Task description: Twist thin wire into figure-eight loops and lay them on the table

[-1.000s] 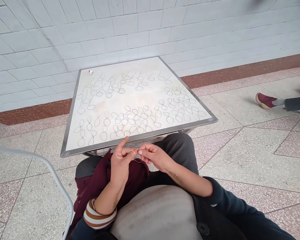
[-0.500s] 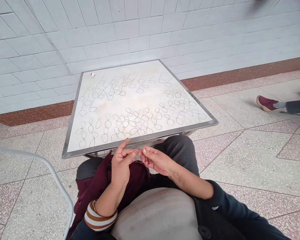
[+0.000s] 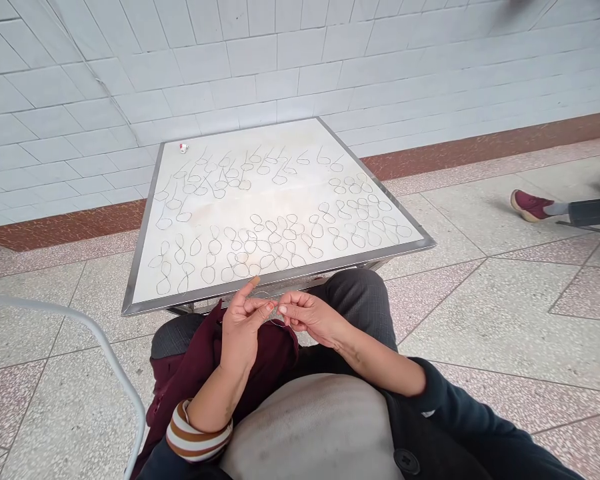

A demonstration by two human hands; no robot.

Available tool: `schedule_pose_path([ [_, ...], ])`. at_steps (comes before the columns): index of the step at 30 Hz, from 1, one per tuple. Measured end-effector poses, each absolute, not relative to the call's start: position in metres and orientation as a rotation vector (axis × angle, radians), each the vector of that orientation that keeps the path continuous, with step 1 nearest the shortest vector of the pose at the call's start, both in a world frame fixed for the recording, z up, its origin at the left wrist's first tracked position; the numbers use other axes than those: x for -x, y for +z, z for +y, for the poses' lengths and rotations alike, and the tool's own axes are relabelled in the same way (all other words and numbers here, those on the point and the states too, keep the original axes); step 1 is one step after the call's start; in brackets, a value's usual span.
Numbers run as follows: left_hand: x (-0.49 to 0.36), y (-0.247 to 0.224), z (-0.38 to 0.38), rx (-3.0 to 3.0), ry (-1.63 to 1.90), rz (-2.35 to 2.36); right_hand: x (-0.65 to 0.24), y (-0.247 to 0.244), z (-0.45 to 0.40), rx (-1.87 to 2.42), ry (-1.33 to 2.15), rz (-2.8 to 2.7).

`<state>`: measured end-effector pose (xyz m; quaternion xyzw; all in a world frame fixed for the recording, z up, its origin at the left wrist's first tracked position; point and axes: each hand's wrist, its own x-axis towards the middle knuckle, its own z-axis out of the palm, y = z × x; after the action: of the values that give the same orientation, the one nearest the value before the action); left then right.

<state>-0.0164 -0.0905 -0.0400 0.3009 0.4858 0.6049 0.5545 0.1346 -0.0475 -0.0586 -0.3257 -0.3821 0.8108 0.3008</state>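
Over my lap, just in front of the table's near edge, my left hand (image 3: 244, 321) pinches a thin wire loop (image 3: 277, 324) between thumb and fingers, its index finger pointing up. My right hand (image 3: 307, 315) meets it fingertip to fingertip, closed on the same wire. The wire is very fine, and where it crosses the fingers is hidden. On the white table (image 3: 220, 212) lie many thin wire pieces: figure-eight shapes (image 3: 316, 230) along the near and right parts, and single loops with straight tails (image 3: 280, 179) toward the back.
A small red and white object (image 3: 183, 148) sits at the table's back left corner. Behind stands a tiled wall (image 3: 250, 57). A pale curved tube (image 3: 105, 333) is at the left. Another person's shoe (image 3: 530, 205) shows at the right.
My right hand has shifted slightly, its fingers now closer together on the wire. My left hand stays nearly still. The whole view has moved a little.
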Motion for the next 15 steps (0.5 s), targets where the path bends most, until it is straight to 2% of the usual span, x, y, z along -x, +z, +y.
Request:
schedule_pose_path([
  [15, 0.018, -0.052, -0.087, -0.784, 1.423, 1.240, -0.130, -0.067, -0.045, 0.947, 2.006, -1.165],
])
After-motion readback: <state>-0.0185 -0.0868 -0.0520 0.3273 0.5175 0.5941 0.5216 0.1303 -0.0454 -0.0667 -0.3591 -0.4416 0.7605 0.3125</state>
